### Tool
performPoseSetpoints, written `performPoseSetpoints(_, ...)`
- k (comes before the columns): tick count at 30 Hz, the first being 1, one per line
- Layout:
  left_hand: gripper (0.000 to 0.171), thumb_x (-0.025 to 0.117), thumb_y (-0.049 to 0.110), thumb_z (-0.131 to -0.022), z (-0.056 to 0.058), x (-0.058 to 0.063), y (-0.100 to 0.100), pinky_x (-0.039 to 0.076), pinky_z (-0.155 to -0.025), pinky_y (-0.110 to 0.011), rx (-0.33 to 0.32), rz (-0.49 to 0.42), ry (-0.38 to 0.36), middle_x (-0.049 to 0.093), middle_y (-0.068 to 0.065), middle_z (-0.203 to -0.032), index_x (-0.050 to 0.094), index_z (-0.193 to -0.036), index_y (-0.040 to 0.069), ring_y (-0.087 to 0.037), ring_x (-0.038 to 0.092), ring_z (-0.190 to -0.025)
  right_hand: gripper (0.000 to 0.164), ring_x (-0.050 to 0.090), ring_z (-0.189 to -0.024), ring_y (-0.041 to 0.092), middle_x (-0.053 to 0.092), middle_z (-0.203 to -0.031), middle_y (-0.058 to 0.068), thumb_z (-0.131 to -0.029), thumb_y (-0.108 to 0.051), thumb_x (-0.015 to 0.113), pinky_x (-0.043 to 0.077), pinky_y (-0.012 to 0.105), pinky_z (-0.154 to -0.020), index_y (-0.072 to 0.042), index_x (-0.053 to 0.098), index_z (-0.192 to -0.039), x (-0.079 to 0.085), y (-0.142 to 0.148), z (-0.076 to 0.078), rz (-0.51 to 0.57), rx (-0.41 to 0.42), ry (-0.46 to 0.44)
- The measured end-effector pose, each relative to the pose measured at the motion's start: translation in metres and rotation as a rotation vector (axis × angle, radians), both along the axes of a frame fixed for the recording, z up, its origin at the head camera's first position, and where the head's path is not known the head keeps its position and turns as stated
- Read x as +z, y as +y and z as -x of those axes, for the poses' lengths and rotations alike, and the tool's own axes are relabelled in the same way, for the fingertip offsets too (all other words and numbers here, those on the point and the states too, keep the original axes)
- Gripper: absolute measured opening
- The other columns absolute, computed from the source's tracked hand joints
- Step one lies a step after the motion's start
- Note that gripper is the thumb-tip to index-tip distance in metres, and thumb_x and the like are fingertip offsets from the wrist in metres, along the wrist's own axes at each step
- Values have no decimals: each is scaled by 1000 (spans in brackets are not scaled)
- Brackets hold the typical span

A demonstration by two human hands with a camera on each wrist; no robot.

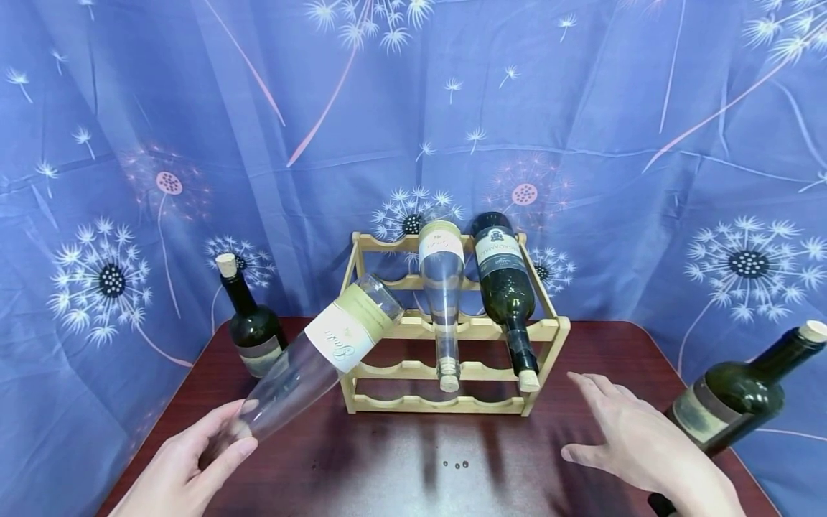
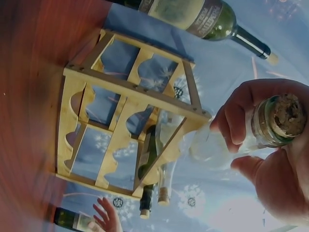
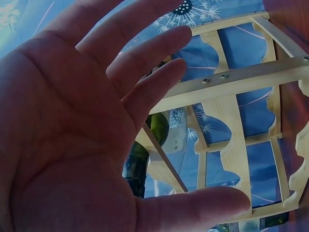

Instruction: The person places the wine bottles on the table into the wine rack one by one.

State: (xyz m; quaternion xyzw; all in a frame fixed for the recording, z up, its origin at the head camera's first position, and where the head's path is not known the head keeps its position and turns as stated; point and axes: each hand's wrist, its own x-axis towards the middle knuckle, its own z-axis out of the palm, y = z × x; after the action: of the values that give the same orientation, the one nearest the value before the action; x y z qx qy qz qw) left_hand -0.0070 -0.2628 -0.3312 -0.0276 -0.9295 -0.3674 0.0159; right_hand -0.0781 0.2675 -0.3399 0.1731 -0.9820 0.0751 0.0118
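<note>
My left hand [image 1: 187,459] grips a clear glass bottle [image 1: 342,334] round its neck. The bottle slants up to the right, with its base by the upper left of a wooden wine rack [image 1: 433,406]; whether they touch I cannot tell. A cork [image 2: 288,115] in its mouth faces the left wrist camera. On the rack's top tier lie another clear corked bottle [image 1: 442,287] in the middle and a dark green corked bottle [image 1: 507,294] at the right, necks forward. My right hand [image 1: 636,434] holds nothing, fingers spread, right of the rack.
Dark corked bottles stand on the reddish table [image 1: 517,445]: one [image 1: 258,330] behind the left hand, one [image 1: 730,402] beyond the right hand. Part of a black object [image 1: 662,505] shows under the right wrist. A blue dandelion-print curtain [image 1: 413,93] hangs behind.
</note>
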Motion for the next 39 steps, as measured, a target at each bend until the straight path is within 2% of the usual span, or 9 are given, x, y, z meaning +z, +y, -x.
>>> performPoseSetpoints(4,47,58,38,-95,2,6,8,48,-54,-27,22,-109,-71,57,-2,-89,48,-135,17,-12,55,-64,110,53,-113,39,49,-133,16,-63,-82,60,46,55,-84,-7,40,-141,-1,0,0,1,9,15)
performPoseSetpoints(7,47,57,39,-95,4,9,15,49,-53,-28,28,-151,-89,59,-5,-89,47,-136,17,-14,55,-62,110,53,-113,38,49,-133,15,-63,-82,60,46,54,-84,-7,40,-141,-1,1,0,0,10,17)
performPoseSetpoints(12,45,57,36,-96,7,10,26,47,-51,-29,-16,-242,-112,56,-7,-83,47,-135,15,-17,54,-62,110,53,-114,38,49,-133,15,-63,-83,59,46,54,-85,-8,40,-141,-2,1,0,-3,15,18)
performPoseSetpoints(15,41,56,28,-98,9,7,36,46,-49,-29,-74,-327,-56,54,-8,-81,47,-134,11,-18,53,-59,110,53,-114,38,49,-133,15,-63,-82,60,46,55,-85,-7,40,-141,-3,1,0,-3,19,25)
performPoseSetpoints(19,37,53,21,-99,11,6,49,47,-49,-30,-110,-430,-3,56,-9,-87,45,-132,5,-19,52,-57,110,53,-113,38,49,-133,15,-63,-82,60,46,55,-85,-7,41,-141,-2,1,-1,-4,21,30)
performPoseSetpoints(22,38,53,25,-99,13,8,56,48,-51,-31,-86,-494,-55,56,-13,-92,44,-131,7,-21,53,-59,109,53,-113,38,49,-133,15,-63,-82,61,46,55,-85,-7,41,-141,-2,1,-1,-6,20,34)
performPoseSetpoints(26,37,52,28,-99,16,13,66,48,-53,-31,-72,-537,-103,55,-16,-96,45,-130,9,-23,52,-61,109,53,-113,37,49,-133,13,-63,-81,61,46,54,-85,-8,41,-141,-2,1,-1,-4,18,34)
performPoseSetpoints(32,36,51,29,-100,20,15,81,48,-52,-31,-91,-569,-133,54,-15,-98,44,-130,10,-20,52,-61,109,53,-114,37,49,-133,13,-63,-81,62,46,53,-85,-8,40,-142,-3,2,-1,-2,21,43)
performPoseSetpoints(39,38,48,21,-101,23,11,97,47,-51,-30,-138,-682,-89,52,-16,-98,38,-132,1,-19,50,-59,110,52,-116,36,49,-134,13,-63,-82,60,46,53,-86,-9,40,-142,-2,1,-1,-8,14,19)
